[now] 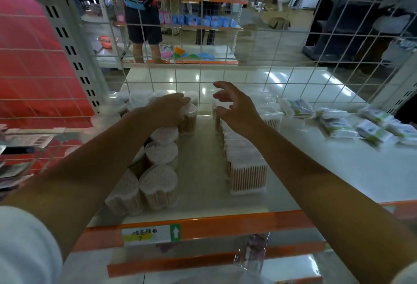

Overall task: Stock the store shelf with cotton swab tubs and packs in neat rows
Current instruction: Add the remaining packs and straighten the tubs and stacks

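- Label (145, 234) with handwriting and a green arrow sits on the shelf's orange front edge (225, 223), nearest the camera.
- Heart-shaped tubs (158, 186) of cotton swabs stand in a row on the left of the white shelf (338, 171), running back from the front.
- Square tubs (247, 171) form a second row just right of them, with a bare strip between.
- Left hand (167, 110) lies flat on the lid of a tub at the far end of the left row, fingers straight.
- Right hand (234, 108) hovers over the far square tubs, fingers spread and half-curled, holding nothing.
- Green-and-white packs (343, 126) lie scattered far right.
- Wire mesh (293, 35) backs the shelf.
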The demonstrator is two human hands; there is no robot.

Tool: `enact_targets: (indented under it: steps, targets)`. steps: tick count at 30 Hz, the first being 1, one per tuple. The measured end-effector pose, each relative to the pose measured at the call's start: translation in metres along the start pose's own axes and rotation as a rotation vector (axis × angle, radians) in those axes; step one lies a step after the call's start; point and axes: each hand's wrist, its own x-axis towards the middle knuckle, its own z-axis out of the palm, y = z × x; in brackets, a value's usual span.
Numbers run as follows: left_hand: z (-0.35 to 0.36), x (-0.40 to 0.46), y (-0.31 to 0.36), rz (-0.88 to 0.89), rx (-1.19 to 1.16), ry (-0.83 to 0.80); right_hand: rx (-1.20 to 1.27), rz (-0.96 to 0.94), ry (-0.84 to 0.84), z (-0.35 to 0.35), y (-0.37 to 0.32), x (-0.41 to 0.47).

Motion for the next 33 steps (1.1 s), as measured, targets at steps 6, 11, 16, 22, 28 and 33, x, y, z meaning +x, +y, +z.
enact_targets:
  steps: [6,11,16,22,28,33]
  targets:
    - [-0.006,-0.005,-0.001,0.125,0.239,0.102,0.028,0.001,-0.013,0.007,0.002,-0.003]
    - [0.005,0.004,-0.001,0.083,0.046,0.056,0.033,-0.013,-0.024,0.009,0.004,-0.005]
    - [-0.003,-0.005,0.002,0.121,0.184,0.066,0.037,-0.004,-0.026,0.008,0.007,-0.006]
    - [0.010,-0.004,-0.003,0.116,0.249,-0.030,0.009,-0.002,-0.034,0.007,0.010,-0.009]
    - [-0.004,-0.006,0.007,0.035,0.073,0.041,-0.001,-0.003,-0.034,0.008,0.011,-0.013]
    - [-0.003,-0.013,0.008,-0.014,-0.027,0.173,-0.002,-0.001,-0.024,0.009,0.013,-0.015]
